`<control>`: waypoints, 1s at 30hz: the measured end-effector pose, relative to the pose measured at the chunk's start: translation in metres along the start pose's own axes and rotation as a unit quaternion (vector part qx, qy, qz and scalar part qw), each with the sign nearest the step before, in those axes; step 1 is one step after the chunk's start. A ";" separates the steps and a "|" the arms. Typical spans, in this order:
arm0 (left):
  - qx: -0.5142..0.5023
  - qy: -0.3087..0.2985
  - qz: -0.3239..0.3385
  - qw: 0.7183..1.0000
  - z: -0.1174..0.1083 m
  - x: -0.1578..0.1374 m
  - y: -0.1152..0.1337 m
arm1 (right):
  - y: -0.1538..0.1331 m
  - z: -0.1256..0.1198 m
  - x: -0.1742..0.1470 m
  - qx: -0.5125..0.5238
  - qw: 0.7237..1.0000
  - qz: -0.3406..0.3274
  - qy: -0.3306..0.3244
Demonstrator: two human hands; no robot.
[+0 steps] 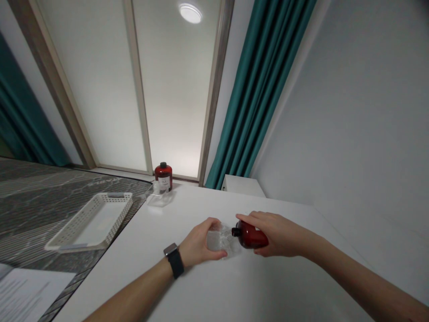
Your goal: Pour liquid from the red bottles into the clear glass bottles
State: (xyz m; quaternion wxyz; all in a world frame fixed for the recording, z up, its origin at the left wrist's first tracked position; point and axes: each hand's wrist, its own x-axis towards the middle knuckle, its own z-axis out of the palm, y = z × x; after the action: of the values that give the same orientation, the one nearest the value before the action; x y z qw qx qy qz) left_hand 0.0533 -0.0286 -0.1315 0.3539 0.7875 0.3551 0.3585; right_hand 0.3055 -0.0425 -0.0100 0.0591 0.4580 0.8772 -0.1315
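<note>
My right hand [271, 232] is wrapped round a dark red bottle [250, 235], which is tipped on its side with its black neck pointing left. That neck is at the right side of a clear plastic container [217, 240]. My left hand [204, 241] grips the container from the left, thumb and fingers on either side of it. Whether liquid is leaving the bottle, I cannot tell. Farther back on the white table [187, 210] stands a second red bottle [163, 175] with a black cap and a white label. In front of it sits a clear box [159, 197].
Left of the table, a white perforated basket [114, 228] rests on a grey patterned surface [30, 197]. Printed paper [33, 293] lies at the lower left. A small white cabinet [243, 185], a teal curtain [258, 89] and frosted doors [174, 98] are behind the table.
</note>
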 end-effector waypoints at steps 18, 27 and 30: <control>-0.003 -0.001 0.000 1.000 0.000 0.000 0.000 | -0.001 -0.001 -0.001 -0.007 1.000 -0.001 -0.001; 0.000 -0.003 0.001 1.000 -0.001 0.000 0.002 | -0.001 -0.002 -0.001 -0.011 1.000 -0.004 0.001; 0.001 -0.002 0.000 1.000 -0.001 0.000 0.002 | -0.002 -0.003 0.000 -0.014 1.000 -0.002 -0.003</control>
State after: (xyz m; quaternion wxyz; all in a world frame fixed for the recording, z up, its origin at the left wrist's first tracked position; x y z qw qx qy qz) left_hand 0.0530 -0.0294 -0.1300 0.3540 0.7887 0.3542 0.3566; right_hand 0.3043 -0.0430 -0.0068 0.0678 0.4546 0.8799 -0.1205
